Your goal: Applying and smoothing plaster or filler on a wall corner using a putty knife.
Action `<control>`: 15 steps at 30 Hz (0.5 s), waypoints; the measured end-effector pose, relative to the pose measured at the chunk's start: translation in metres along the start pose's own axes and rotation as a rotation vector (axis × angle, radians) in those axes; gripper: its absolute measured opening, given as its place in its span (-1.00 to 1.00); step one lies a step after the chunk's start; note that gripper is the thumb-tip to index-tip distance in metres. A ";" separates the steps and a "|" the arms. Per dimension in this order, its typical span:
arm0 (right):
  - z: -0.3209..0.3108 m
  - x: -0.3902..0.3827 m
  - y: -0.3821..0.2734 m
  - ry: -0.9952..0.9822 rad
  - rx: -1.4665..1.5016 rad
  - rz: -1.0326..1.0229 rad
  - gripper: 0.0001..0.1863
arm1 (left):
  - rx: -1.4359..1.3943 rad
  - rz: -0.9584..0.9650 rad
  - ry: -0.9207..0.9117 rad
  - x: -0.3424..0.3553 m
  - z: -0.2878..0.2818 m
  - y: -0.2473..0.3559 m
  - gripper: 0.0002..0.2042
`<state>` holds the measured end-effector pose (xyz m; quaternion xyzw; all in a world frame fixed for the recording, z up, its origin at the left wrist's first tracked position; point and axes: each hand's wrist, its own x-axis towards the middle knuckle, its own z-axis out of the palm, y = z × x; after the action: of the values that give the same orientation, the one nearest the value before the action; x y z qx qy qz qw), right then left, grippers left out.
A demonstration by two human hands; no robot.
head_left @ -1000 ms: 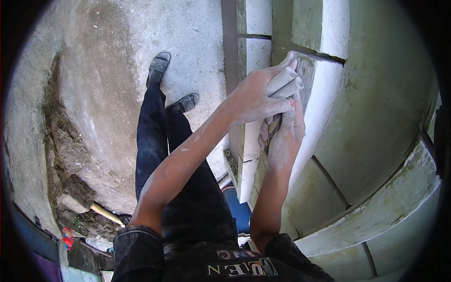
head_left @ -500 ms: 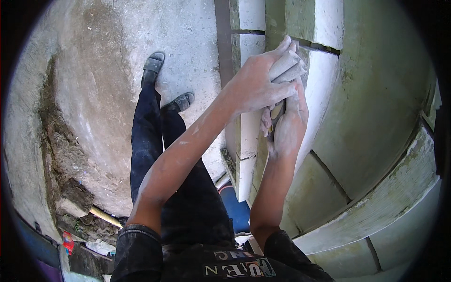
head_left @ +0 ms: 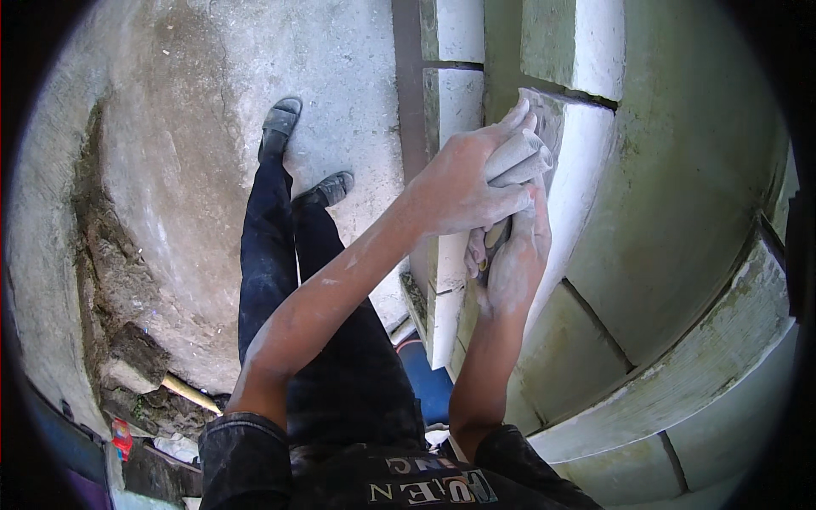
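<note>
Both hands are dusted with white powder and clasped together over a white block (head_left: 578,161) at right of centre. My left hand (head_left: 472,174) has its fingers bent and pressed on a flat grey piece (head_left: 551,115) lying along the block's top, its thumb against my right hand. My right hand (head_left: 514,255), just below it, is closed round a dark object with a yellowish part (head_left: 503,236), largely hidden by the fingers; I cannot make out what it is or whether it joins the grey piece.
More white blocks (head_left: 595,47) and greenish concrete panels (head_left: 663,229) fill the right side. My sandalled feet (head_left: 280,119) stand on a concrete floor (head_left: 187,102). A rough edge with rubble (head_left: 127,357) and a yellow bar (head_left: 189,393) lie left. A blue container (head_left: 416,382) sits below the blocks.
Both hands moved up from a second ago to half a second ago, then back down to about their earlier height, keeping their grip. The feet stay put.
</note>
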<state>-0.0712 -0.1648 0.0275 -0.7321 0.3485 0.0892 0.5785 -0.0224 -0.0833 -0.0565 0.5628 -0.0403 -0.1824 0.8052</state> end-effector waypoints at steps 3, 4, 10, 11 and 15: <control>-0.007 0.005 0.005 -0.031 -0.006 0.023 -0.55 | 0.066 -0.074 -0.024 0.002 0.002 0.001 -0.17; -0.007 0.010 0.006 -0.010 -0.089 -0.005 -0.52 | 0.017 -0.082 0.019 0.002 0.001 0.002 -0.30; -0.010 -0.004 0.000 -0.048 -0.086 0.075 -0.49 | 0.105 0.110 0.113 -0.006 0.011 -0.014 -0.41; -0.010 0.001 0.001 -0.045 -0.087 0.076 -0.49 | 0.119 0.106 0.081 -0.005 0.012 -0.012 -0.42; -0.013 0.016 0.015 -0.061 -0.123 -0.031 -0.53 | 0.008 -0.094 0.000 -0.001 0.001 -0.006 -0.39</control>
<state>-0.0725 -0.1849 0.0110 -0.7686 0.3132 0.1240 0.5439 -0.0246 -0.0854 -0.0619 0.5672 -0.0148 -0.2198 0.7936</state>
